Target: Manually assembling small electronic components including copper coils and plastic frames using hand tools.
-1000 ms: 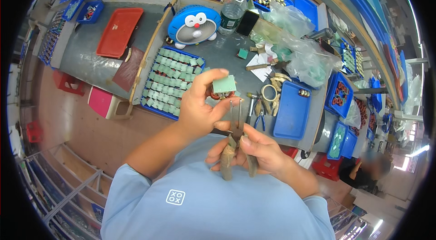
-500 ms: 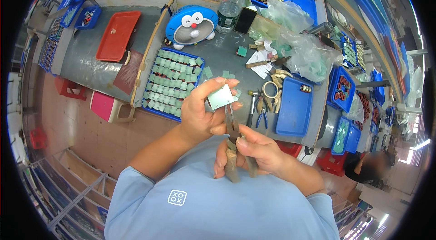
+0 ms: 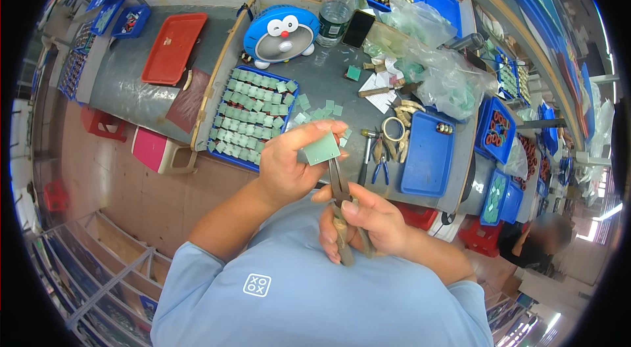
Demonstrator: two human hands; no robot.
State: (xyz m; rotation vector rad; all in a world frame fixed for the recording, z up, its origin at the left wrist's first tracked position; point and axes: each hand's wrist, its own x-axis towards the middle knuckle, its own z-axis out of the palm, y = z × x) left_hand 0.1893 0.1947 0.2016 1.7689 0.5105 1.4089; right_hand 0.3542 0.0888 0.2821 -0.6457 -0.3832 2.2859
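Observation:
My left hand (image 3: 287, 161) is closed on a small pale green square board (image 3: 322, 149), gripping it by its edge between thumb and fingers. My right hand (image 3: 376, 221) grips a pair of long-nose pliers (image 3: 340, 194) with worn, wrapped handles. The plier tips reach up to the lower edge of the board; whether they pinch anything there is hidden behind it. Beyond my hands, several loose green pieces (image 3: 323, 112) lie on the grey bench. To their left stands a blue tray (image 3: 233, 161) filled with rows of similar green boards.
Right of my hands lie a hammer (image 3: 365, 161), blue-handled pliers (image 3: 380, 169), a tape roll (image 3: 393, 129) and a blue tray (image 3: 420, 176). A blue cartoon-faced fan (image 3: 279, 35), a water bottle (image 3: 334, 18), a phone (image 3: 358, 28) and plastic bags (image 3: 453, 84) stand further back.
The green board has tilted in my left hand, its bright glare gone. The plier handles have shifted slightly right, and my right-hand fingers have moved on them.

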